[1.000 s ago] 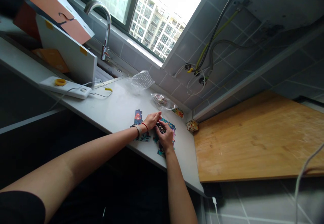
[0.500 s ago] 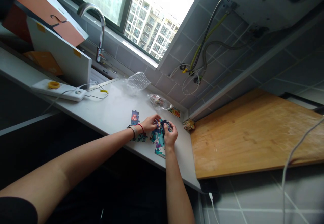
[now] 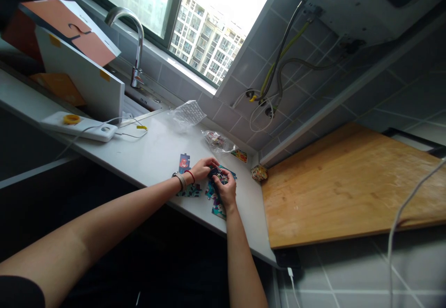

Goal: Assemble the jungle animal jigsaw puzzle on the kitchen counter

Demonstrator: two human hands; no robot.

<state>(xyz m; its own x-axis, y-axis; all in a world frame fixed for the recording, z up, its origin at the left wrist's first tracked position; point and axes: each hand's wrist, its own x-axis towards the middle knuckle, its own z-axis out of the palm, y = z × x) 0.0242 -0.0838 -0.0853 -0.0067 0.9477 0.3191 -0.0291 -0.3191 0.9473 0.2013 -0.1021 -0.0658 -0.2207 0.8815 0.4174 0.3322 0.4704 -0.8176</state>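
My right hand (image 3: pixel 227 191) grips a dark puzzle piece (image 3: pixel 220 175), thumb on top, above the partly joined puzzle (image 3: pixel 219 210) on the counter. My left hand (image 3: pixel 202 169), with a watch and a red cord at its wrist, has its fingers pinched together at the far edge of that dark piece. The fingers partly hide the contact. Beside the left wrist lies another joined strip of puzzle (image 3: pixel 184 160) with a reddish figure on blue; the wrist and forearm cover part of it.
On the white counter (image 3: pixel 146 152) lie a clear bag with colourful pieces (image 3: pixel 215 139), crumpled plastic wrap (image 3: pixel 189 114), a colourful card (image 3: pixel 239 155) and a small patterned bundle (image 3: pixel 259 173). A wooden board (image 3: pixel 341 187) stands at the right, a power strip (image 3: pixel 94 129) at the left.
My right hand has moved left with the dark piece, closer to my left hand, and now covers more of the joined puzzle. The left hand has shifted slightly left.
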